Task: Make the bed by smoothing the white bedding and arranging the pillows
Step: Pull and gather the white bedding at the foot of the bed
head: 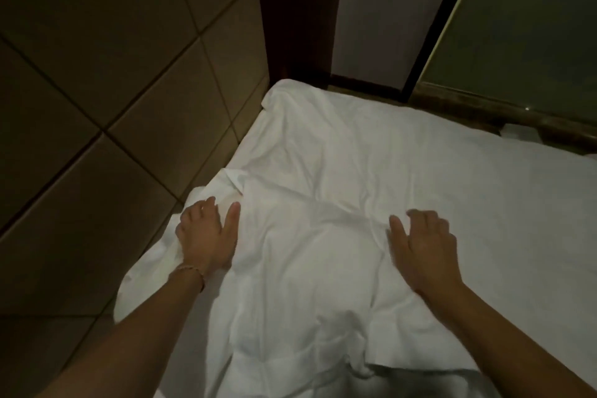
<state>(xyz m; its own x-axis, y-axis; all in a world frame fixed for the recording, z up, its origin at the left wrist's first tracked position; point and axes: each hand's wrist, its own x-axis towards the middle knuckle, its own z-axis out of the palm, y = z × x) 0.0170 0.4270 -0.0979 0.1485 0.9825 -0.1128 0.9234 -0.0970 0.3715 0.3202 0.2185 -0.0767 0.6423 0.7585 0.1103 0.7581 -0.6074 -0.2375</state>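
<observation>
We see the white bedding (339,203) lying creased over the bed, its left edge bunched beside the padded wall panels (113,90). Our left hand (206,233) rests flat on that bunched edge, fingers spread and thumb apart (a thin bracelet (190,270) circles the wrist). Our right hand (423,245) presses palm-down on the sheet, fingers relaxed and slightly blurred. Both forearms reach forward from below.

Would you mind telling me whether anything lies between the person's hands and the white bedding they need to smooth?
Nothing visible does. The left hand and the right hand both lie directly on the white bedding, either side of a wrinkled patch.
</observation>
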